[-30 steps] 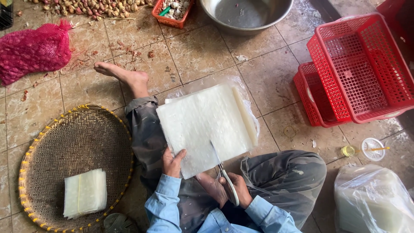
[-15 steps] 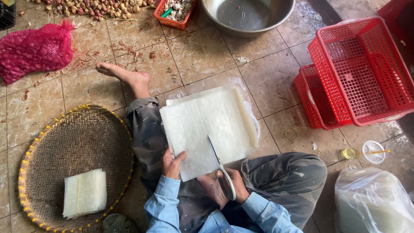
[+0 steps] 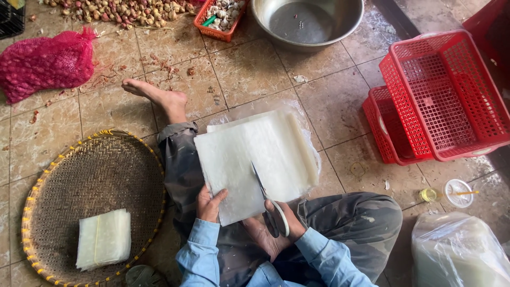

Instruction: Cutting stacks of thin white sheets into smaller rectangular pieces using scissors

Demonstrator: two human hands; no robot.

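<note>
While left hand (image 3: pixel 210 203) holds sheets (image 3: pixel 255 162) | scissors (image 3: pixel 268 204) advanced deeper

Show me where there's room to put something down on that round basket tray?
Most of the woven tray is bare: everything above and right of the small white stack. The lap is crowded: the left hand holds the sheet stack, the right hand the scissors.

Tiled floor (image 3: pixel 249 69) carries woven tray (image 3: pixel 95 186), metal basin (image 3: pixel 308 21), red baskets (image 3: pixel 441 101), perhaps shallots (image 3: pixel 117 10).
</note>
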